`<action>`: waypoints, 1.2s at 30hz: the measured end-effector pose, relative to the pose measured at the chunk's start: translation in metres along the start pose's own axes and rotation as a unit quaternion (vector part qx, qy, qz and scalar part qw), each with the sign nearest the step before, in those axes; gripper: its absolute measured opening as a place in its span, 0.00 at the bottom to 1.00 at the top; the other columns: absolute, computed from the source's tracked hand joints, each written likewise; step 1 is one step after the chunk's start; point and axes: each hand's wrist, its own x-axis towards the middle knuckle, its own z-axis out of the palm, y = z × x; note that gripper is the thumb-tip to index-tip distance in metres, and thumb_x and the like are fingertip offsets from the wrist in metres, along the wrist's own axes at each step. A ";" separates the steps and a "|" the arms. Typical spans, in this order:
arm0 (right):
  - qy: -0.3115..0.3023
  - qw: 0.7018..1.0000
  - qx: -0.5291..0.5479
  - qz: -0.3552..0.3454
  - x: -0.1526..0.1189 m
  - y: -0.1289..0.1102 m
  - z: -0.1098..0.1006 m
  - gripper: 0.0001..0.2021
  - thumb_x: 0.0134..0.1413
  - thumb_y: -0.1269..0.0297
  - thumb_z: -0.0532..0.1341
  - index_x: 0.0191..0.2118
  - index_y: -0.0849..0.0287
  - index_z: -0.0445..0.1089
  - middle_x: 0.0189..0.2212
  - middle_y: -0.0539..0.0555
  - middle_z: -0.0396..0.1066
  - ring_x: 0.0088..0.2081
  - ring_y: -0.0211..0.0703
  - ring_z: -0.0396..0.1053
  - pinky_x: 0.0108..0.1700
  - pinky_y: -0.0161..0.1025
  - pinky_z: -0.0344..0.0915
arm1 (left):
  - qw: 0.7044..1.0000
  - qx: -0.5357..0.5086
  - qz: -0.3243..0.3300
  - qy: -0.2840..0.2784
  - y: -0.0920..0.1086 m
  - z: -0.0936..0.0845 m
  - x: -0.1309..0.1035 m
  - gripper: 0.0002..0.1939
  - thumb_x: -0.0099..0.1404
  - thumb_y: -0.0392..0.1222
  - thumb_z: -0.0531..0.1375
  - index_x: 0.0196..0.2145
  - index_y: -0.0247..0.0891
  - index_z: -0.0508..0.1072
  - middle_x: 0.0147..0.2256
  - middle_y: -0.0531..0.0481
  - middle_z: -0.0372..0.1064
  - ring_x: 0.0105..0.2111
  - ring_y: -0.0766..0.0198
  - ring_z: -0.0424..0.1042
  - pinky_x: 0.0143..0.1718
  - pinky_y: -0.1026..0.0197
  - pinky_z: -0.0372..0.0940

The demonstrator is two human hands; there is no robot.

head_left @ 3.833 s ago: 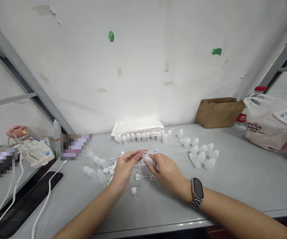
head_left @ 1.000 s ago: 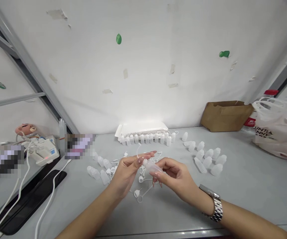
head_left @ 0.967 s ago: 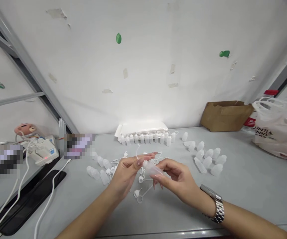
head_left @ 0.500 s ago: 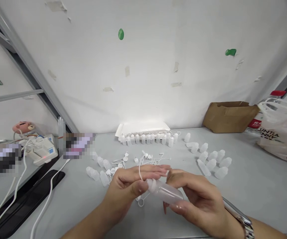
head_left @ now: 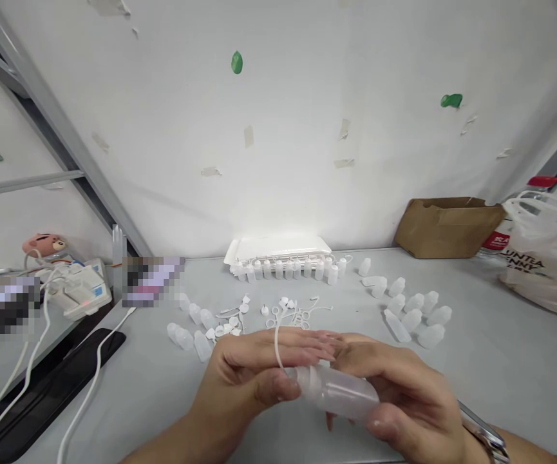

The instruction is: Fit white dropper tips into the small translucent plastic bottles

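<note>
A translucent squeeze bottle lies sideways between my hands, low over the near part of the table. My left hand is closed on its neck end, thumb and fingers pinching there. From that end a thin white strap arches up over the fingers. Around the bottle's body and base my right hand is closed, thumb on the near side. Beyond the hands lie loose white caps with ring straps. More caps are scattered to the left, beside several uncapped bottles.
Capped bottles stand in a row before a white packet stack. Loose bottles lie at right. A cardboard box and plastic bag are at the back right. A black phone-like slab and white cables lie left.
Both hands and the bottle have shifted a little right and toward me. My left hand remains at the neck end and my right hand around the body.
</note>
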 end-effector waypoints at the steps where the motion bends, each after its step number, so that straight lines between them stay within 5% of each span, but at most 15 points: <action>1: 0.001 1.000 -0.006 -0.005 0.000 -0.001 0.000 0.11 0.56 0.55 0.54 0.38 0.53 0.69 0.21 0.54 0.70 0.26 0.44 0.69 0.26 0.40 0.66 | 1.000 -0.001 0.002 -0.004 0.001 0.000 0.000 0.10 0.52 0.50 0.62 0.32 0.48 0.79 0.36 0.48 0.76 0.45 0.47 0.69 0.51 0.45 0.57; 10: -0.001 1.000 0.014 0.003 -0.004 0.006 0.002 0.10 0.56 0.56 0.55 0.38 0.53 0.69 0.22 0.53 0.69 0.25 0.42 0.67 0.29 0.41 0.66 | 1.000 -0.020 0.008 0.005 -0.002 0.001 0.002 0.09 0.52 0.49 0.63 0.31 0.48 0.79 0.36 0.49 0.76 0.44 0.49 0.70 0.50 0.48 0.59; 16: -0.021 0.996 -0.052 -0.066 0.002 -0.013 -0.005 0.16 0.57 0.54 0.53 0.51 0.45 0.63 0.23 0.53 0.73 0.23 0.41 0.68 0.27 0.37 0.66 | 0.999 -0.014 0.032 -0.003 0.015 0.014 -0.002 0.08 0.50 0.50 0.63 0.29 0.51 0.79 0.31 0.51 0.77 0.39 0.51 0.73 0.47 0.50 0.62; 23: -0.026 0.993 -0.060 -0.094 -0.004 -0.025 -0.010 0.20 0.56 0.53 0.53 0.55 0.47 0.59 0.27 0.52 0.74 0.25 0.42 0.71 0.32 0.35 0.68 | 0.992 0.003 0.070 -0.103 0.024 0.018 -0.002 0.10 0.54 0.50 0.60 0.36 0.55 0.76 0.37 0.51 0.76 0.40 0.54 0.73 0.46 0.53 0.63; 31: -0.041 0.985 -0.112 -0.125 0.006 -0.014 -0.016 0.13 0.57 0.56 0.54 0.45 0.55 0.64 0.22 0.52 0.70 0.23 0.39 0.67 0.30 0.35 0.67 | 0.999 -0.033 0.032 0.013 0.021 0.027 0.005 0.07 0.52 0.47 0.63 0.30 0.49 0.79 0.35 0.52 0.77 0.42 0.54 0.72 0.49 0.51 0.62; 36: -0.001 0.966 -0.236 -0.102 0.009 0.027 -0.008 0.06 0.56 0.63 0.56 0.33 0.60 0.64 0.21 0.52 0.66 0.24 0.38 0.64 0.27 0.36 0.64 | 0.996 -0.030 -0.026 0.076 0.000 0.012 0.026 0.10 0.54 0.47 0.62 0.31 0.41 0.79 0.38 0.47 0.76 0.46 0.53 0.70 0.50 0.52 0.60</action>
